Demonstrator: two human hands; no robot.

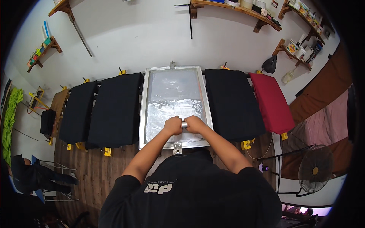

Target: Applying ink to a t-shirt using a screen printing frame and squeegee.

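Both my hands are closed around a short silver metal handle (pixel 184 125) in the middle. My left hand (pixel 173 125) wraps it from the left and my right hand (pixel 194 124) from the right. Only the handle's part between the fists shows; what lies below it is hidden. Beneath the hands is a screen printing frame (pixel 142 131) with a silver metal border. Its grey mesh (pixel 167 81) shows in the far half, and shiny, wrinkled clear film or tape covers the near half. Metal clamps (pixel 177 148) sit at the frame's near and far edges.
Black cloth-covered boards (pixel 116 110) flank the frame on both sides, with a red one (pixel 272 102) at far right. Yellow brackets (pixel 108 152) stick out beneath. Wall shelves (pixel 235 8) hold tubs. A fan (pixel 315 169) stands at right; another person (pixel 36 176) is at lower left.
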